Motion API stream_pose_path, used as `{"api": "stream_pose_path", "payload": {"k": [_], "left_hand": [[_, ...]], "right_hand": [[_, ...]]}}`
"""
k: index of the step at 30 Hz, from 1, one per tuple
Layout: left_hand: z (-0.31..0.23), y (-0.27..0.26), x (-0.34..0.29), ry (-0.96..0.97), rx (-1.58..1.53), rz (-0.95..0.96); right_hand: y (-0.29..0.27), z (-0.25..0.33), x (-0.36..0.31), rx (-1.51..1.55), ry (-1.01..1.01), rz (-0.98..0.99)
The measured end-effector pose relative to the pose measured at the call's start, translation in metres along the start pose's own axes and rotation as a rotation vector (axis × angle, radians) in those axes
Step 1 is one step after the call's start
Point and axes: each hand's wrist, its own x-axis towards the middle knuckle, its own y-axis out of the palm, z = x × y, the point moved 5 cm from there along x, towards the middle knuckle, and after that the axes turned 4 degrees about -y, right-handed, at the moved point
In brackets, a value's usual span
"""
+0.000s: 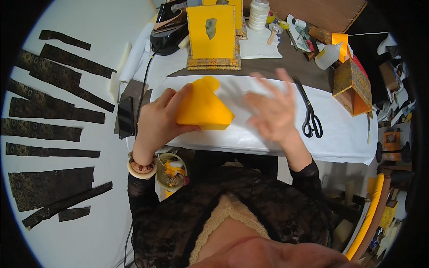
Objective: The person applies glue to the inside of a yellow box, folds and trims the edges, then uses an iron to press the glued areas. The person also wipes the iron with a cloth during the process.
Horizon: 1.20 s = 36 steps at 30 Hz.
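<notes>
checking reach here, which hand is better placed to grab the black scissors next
Probably the right hand: though blurred, it looks empty and is nearer the black scissors. The left hand is holding the yellow piece.

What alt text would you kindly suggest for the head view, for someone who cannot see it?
A person's left hand grips a bright yellow, angular object over a white sheet, with the blurred right hand spread open beside it. Black-handled scissors lie to the right on the sheet.
</notes>
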Motion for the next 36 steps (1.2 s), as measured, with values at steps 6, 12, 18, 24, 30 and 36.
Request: {"api": "stream_pose_path", "payload": {"k": [6,12,18,24,30,36], "left_hand": [[0.001,0.011,0.0,0.004,-0.07,-0.033],[-0.002,0.007,-0.002,-0.039,0.018,-0.035],[-0.001,0.005,-0.002,-0.096,0.026,-0.071],[0.007,0.014,-0.007,-0.085,-0.007,-0.054],[0.008,0.03,-0.003,-0.119,-0.009,0.059],[-0.01,0.028,0.006,0.012,0.106,0.021]], "right_hand": [[0.005,-0.006,0.001,0.369,0.367,-0.248],[0.024,0.035,0.019,0.221,0.006,0.16],[0.017,0.043,0.023,0.123,-0.018,0.203],[0.002,-0.024,-0.011,-0.04,0.402,-0.157],[0.045,-0.011,0.003,0.552,0.529,-0.128],[0.092,-0.003,0.035,0.876,0.373,0.19]]}}
